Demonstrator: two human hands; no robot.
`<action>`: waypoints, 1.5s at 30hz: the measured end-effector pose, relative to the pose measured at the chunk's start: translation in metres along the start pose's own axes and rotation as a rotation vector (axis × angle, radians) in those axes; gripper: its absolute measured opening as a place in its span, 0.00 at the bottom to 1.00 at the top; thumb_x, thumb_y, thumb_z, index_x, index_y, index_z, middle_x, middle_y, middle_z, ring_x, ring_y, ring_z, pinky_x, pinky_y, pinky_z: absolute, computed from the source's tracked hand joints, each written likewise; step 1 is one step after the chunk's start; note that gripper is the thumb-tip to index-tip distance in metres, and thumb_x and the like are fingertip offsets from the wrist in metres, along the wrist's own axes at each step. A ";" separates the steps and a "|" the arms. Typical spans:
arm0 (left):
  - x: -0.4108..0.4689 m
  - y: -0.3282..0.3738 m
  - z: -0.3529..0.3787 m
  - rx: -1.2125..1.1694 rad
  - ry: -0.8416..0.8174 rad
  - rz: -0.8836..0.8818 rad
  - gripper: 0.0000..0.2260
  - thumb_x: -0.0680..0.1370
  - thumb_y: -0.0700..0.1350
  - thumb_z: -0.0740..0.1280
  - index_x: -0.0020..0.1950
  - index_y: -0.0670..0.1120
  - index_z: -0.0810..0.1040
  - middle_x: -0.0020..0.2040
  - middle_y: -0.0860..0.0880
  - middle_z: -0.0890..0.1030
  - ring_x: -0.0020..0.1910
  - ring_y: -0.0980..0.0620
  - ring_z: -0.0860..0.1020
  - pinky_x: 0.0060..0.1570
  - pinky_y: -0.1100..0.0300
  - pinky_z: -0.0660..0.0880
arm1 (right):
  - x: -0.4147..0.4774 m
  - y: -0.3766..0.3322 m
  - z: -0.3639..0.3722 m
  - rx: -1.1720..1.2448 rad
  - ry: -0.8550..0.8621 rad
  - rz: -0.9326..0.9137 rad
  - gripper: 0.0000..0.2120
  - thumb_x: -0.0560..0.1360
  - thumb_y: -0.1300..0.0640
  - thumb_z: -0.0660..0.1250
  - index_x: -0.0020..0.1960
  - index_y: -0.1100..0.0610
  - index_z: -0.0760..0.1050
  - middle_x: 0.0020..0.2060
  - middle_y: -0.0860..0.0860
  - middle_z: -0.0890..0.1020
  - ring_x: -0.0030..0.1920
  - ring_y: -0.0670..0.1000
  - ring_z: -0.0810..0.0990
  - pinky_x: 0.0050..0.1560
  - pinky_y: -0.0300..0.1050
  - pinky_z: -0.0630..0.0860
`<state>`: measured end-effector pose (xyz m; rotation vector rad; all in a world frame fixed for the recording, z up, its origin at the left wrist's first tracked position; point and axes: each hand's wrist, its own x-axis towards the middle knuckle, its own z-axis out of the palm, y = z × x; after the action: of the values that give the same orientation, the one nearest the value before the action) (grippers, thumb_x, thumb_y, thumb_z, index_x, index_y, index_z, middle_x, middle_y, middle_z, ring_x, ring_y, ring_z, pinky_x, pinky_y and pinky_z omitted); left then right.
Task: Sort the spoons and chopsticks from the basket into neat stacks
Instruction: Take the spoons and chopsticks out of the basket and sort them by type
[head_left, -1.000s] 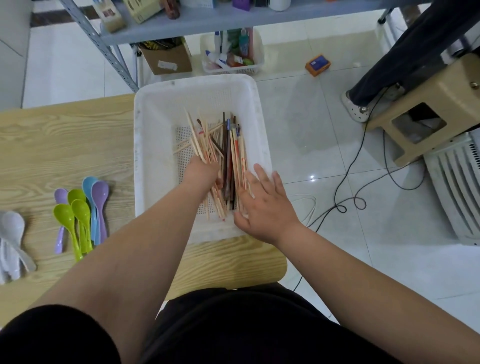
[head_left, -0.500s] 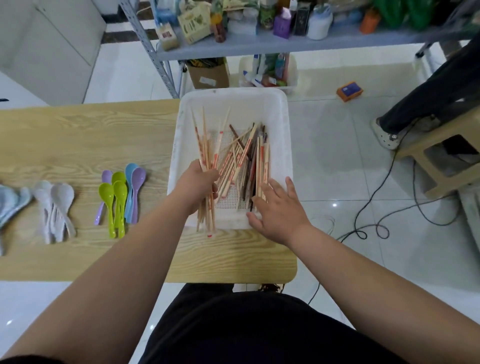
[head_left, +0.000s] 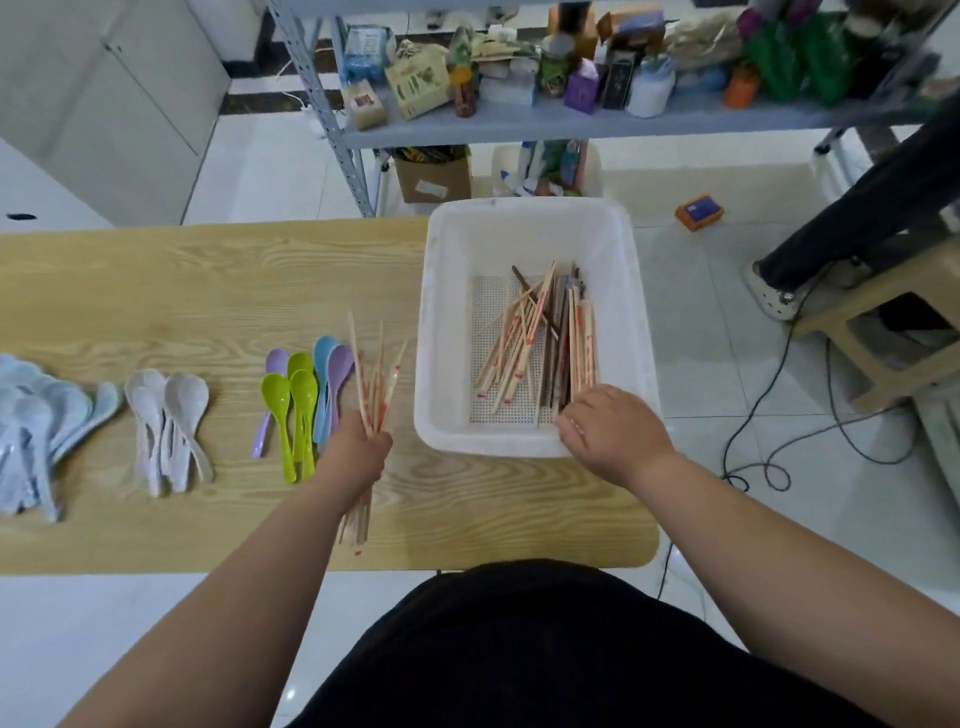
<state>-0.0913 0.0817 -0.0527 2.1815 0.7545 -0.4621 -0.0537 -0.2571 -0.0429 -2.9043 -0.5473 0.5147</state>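
Fingers of left hand (head_left: 358, 457) grip chopsticks (head_left: 375, 402); right hand (head_left: 615, 436) fingers hidden over basket (head_left: 530, 228), grasp unclear.

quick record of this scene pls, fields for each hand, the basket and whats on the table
left hand: grips a chopstick bundle over the table, left of the basket
right hand: at the basket's near right corner, over chopstick ends; grip unclear
basket contents: loose chopsticks, no spoons visible
on table: colourful spoons, white spoons, pale blue spoons, in separate groups
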 end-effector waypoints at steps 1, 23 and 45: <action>0.005 -0.006 0.005 0.044 -0.015 -0.007 0.08 0.76 0.46 0.64 0.54 0.46 0.71 0.44 0.42 0.80 0.39 0.42 0.81 0.45 0.46 0.81 | 0.001 0.000 0.000 -0.006 0.011 0.009 0.29 0.79 0.40 0.43 0.51 0.50 0.81 0.48 0.48 0.80 0.53 0.51 0.75 0.54 0.50 0.73; 0.023 -0.022 0.025 0.403 -0.171 0.206 0.29 0.74 0.48 0.67 0.74 0.51 0.65 0.69 0.40 0.67 0.69 0.37 0.68 0.69 0.47 0.66 | -0.007 0.003 -0.004 0.053 0.059 0.018 0.25 0.77 0.42 0.47 0.50 0.53 0.80 0.45 0.48 0.80 0.48 0.51 0.75 0.49 0.48 0.71; 0.071 0.183 0.129 0.489 -0.019 0.155 0.39 0.76 0.56 0.71 0.77 0.40 0.57 0.73 0.39 0.63 0.71 0.38 0.63 0.69 0.44 0.65 | 0.004 0.041 0.005 0.009 0.213 -0.190 0.18 0.75 0.49 0.60 0.54 0.56 0.82 0.62 0.59 0.80 0.70 0.61 0.72 0.75 0.59 0.62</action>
<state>0.0695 -0.0880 -0.0730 2.6595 0.4888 -0.6371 -0.0381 -0.2934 -0.0568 -2.8111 -0.7733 0.1801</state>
